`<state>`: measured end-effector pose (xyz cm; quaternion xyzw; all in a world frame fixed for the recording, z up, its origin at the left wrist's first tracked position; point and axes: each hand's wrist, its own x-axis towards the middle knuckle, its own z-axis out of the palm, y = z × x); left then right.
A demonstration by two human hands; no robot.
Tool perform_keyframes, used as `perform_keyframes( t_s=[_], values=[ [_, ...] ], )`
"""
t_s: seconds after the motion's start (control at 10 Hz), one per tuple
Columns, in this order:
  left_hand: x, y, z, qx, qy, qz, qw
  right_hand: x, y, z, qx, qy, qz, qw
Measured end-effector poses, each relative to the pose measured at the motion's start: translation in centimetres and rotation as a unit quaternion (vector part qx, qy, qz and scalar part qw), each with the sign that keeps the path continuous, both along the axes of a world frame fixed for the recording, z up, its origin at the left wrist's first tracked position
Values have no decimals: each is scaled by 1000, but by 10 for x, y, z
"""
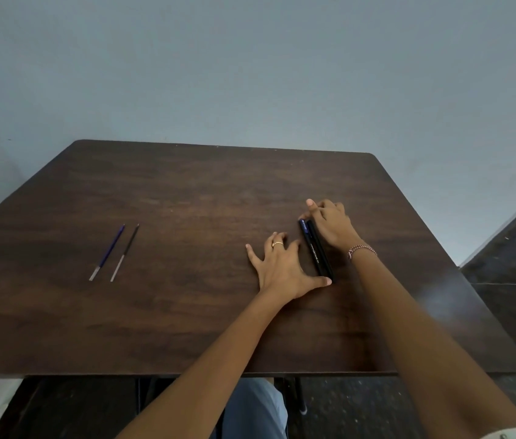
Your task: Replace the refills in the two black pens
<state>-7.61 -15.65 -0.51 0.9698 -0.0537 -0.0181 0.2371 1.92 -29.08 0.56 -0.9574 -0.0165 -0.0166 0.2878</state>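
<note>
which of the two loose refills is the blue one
The left refill, farther from the pens; its tube is blue, while the right refill beside it is black.

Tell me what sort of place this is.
Probably a plain indoor room, perhaps a study or classroom: a dark wooden table against a bare blue-grey wall, a dark tiled floor, pens and refills laid out.
</note>
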Motion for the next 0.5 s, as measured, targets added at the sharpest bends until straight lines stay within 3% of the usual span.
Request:
perform_keyframes(
  t_s=[0.3, 0.5],
  values=[
    [1, 5, 2, -3, 27, -33, 999, -10, 1, 3, 4, -12, 3, 1000],
    [-1, 26, 6, -77, -37, -14, 996, -32, 30, 19, 38, -149, 8, 988]
  ],
)
